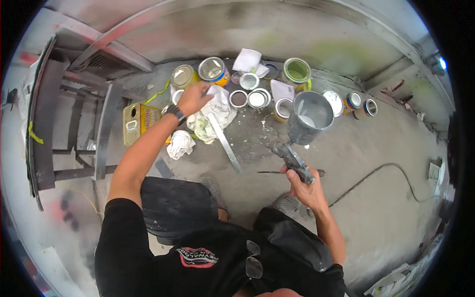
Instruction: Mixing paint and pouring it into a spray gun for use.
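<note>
My right hand [304,189] is closed around a metal spray gun [296,162]. At the gun's far end is a large grey cup [299,129], open at the top, with pale liquid inside. My left hand [194,100] reaches forward to the upper edge of a crumpled white cloth [220,106]. Its fingers are curled, and a small dark bit shows at their tips; what they hold I cannot make out. A flat metal strip [226,146] lies partly over the cloth. Left of it rests a wadded white rag [181,144].
Open paint cans stand along the wall, among them a blue-rimmed can [213,69] and a green-lined can [297,72]. A yellow rectangular tin [137,121] stands beside a dark metal frame [101,131] at left. An air hose [373,171] curves over the floor at right.
</note>
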A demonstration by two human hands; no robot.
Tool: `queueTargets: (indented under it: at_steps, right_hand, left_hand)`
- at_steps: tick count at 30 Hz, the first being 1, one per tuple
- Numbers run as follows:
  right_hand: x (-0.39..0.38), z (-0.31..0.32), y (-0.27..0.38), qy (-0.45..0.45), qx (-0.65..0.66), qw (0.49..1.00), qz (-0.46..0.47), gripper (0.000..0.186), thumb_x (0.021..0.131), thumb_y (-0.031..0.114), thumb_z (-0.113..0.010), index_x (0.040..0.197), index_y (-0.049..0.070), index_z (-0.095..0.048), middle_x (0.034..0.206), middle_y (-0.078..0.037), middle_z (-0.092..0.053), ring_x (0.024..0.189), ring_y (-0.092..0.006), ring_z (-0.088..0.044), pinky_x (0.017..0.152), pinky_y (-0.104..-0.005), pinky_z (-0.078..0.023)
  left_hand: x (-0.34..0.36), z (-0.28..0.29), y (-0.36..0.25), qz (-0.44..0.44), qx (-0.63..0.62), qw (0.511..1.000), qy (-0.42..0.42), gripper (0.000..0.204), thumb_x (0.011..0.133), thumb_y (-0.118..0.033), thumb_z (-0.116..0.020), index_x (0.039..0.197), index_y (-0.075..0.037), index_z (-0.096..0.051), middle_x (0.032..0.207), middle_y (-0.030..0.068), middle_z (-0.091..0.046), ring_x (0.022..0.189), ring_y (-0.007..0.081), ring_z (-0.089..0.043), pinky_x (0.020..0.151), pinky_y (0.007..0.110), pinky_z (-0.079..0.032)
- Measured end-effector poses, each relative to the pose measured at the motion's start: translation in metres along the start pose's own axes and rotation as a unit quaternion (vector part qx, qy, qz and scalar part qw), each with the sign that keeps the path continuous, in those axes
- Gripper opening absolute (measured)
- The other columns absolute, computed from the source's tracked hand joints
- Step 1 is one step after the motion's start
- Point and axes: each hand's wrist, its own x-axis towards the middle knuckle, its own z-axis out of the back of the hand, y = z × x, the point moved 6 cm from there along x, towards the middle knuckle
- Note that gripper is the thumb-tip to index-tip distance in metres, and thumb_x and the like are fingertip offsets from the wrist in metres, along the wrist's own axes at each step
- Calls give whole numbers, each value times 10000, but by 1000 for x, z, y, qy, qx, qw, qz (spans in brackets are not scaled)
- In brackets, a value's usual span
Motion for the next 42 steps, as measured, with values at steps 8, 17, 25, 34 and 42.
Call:
queueTargets:
  at_steps: [8, 17, 25, 34, 42]
  right_hand:
    - [-38, 44, -15, -155, 78, 985, 5, 369, 986, 257, -647, 1210, -35, -617, 993, -63, -685, 530, -84, -546, 456, -240, -459]
    - [-72, 75, -27, -252, 96, 963, -4, 336, 999, 236, -629, 1200, -33, -633, 985, -69, -696, 496, -75, -533, 443, -240, -441]
    - [-68, 74, -62, -293, -22, 956, 17, 228, 923, 148, -720, 1088, -2, -672, 779, -48, -655, 669, -137, -631, 625, -299, -501]
    - [-56, 68, -61, -329, -185, 901, 214, 346, 868, 79, -752, 1173, -32, -634, 927, -171, -709, 783, -297, -698, 689, -347, -536]
    - [-51, 66, -56, -315, -203, 911, 172, 430, 829, 164, -784, 1187, 4, -609, 1074, -211, -691, 936, -414, -686, 755, -432, -557]
  left_hand:
    - [72, -79, -120, -116, -102, 988, -9, 394, 837, -273, -780, 1092, 11, -682, 974, 186, -696, 876, 296, -674, 794, 385, -535]
    - [99, -138, -255, -235, -126, 964, -6, 467, 806, -300, -795, 1151, -21, -648, 1060, 167, -635, 995, 321, -615, 872, 421, -497]
    - [116, -193, -353, -283, -39, 958, 35, 573, 720, -289, -838, 1215, -107, -614, 1261, 200, -551, 1188, 422, -505, 988, 522, -453]
    - [136, -177, -336, -262, -146, 953, 39, 599, 698, -310, -836, 1191, -61, -603, 1150, 198, -605, 1038, 342, -603, 930, 457, -494]
    - [45, -3, -372, -324, -406, 815, 256, 655, 784, -157, -817, 1382, -89, -559, 1270, 79, -601, 1173, 192, -566, 1015, 381, -478]
